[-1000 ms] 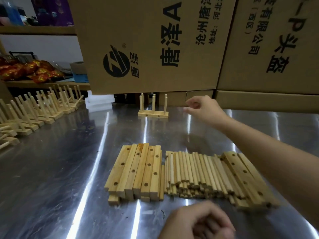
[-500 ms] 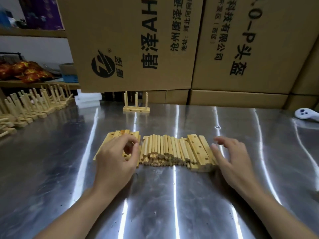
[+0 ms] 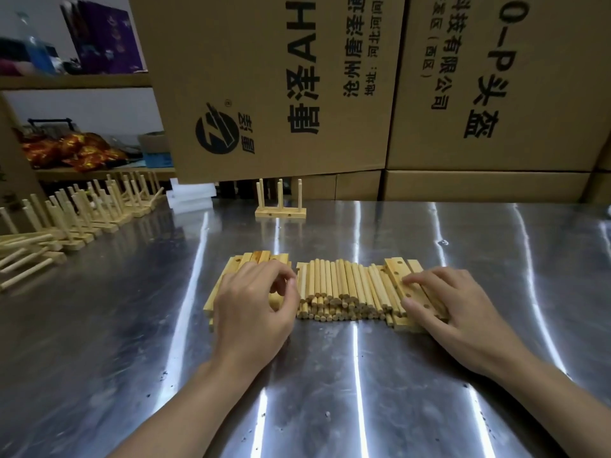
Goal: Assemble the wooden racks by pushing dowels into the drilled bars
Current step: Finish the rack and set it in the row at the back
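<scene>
Head camera: the left hand [image 3: 254, 312] lies on the left stack of drilled bars [image 3: 224, 282] just left of the frame's centre, its fingers curled and thumb close to the forefinger; whether it pinches a bar I cannot tell. The right hand [image 3: 463, 309] is relaxed, its fingers laid nearly straight across the top of the right stack of drilled bars [image 3: 395, 269], thumb at the near end of a bar. Between the two stacks, touching both, lies a pile of loose dowels [image 3: 337, 289], their ends towards the viewer. All of it sits on a shiny steel table [image 3: 363, 375]. Further back, above centre, one finished rack [image 3: 280, 213] stands alone with its dowels upright. At the left edge a row of finished racks [image 3: 82, 213] runs towards the back. Beside its far end are white blocks [image 3: 190, 200]. Behind the table stand closed cartons, their contents hidden. The left carton [image 3: 264, 61] bears a round black logo [image 3: 216, 132] and sideways print reading "唐泽", "AH" and "沧州唐泽通". The right carton [image 3: 545, 77] reads "科技有限公司", "(西区)" and "头盔". Lower cartons [image 3: 463, 185] sit beneath them. On a shelf [image 3: 82, 81] at upper left are a purple package [image 3: 102, 38] and a blurred blue bottle [image 3: 36, 47]. Under that shelf lie red-and-gold foil packets [image 3: 76, 152].
</scene>
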Motion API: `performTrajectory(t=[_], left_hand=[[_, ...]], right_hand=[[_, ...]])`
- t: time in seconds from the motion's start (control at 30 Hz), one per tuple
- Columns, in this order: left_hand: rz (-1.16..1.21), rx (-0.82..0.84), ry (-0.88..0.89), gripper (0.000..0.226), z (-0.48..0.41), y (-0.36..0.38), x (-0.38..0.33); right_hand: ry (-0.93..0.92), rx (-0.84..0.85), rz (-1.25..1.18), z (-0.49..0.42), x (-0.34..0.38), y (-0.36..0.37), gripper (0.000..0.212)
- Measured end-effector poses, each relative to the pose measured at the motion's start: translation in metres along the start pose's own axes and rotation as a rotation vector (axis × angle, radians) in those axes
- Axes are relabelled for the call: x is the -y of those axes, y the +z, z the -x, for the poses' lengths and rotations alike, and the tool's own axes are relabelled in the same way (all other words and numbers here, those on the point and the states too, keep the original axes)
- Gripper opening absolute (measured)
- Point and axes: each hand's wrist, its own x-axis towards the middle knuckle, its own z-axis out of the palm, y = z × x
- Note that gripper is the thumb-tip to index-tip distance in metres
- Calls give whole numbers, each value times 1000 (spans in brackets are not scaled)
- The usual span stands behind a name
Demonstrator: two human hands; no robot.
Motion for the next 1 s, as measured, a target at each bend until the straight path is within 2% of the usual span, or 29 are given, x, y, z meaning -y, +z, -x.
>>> performTrajectory(t=[0.27,0.53,1.0], left_hand=[[16,37,-34,8,2,0,1],[38,34,3,10,0,1,-3],[52,80,25,7,0,-5,-5]], right_hand=[[3,91,11,4,4,-6,75],[-1,127,94,1,6,-8,96],[29,132,58,-2,7,-4,102]])
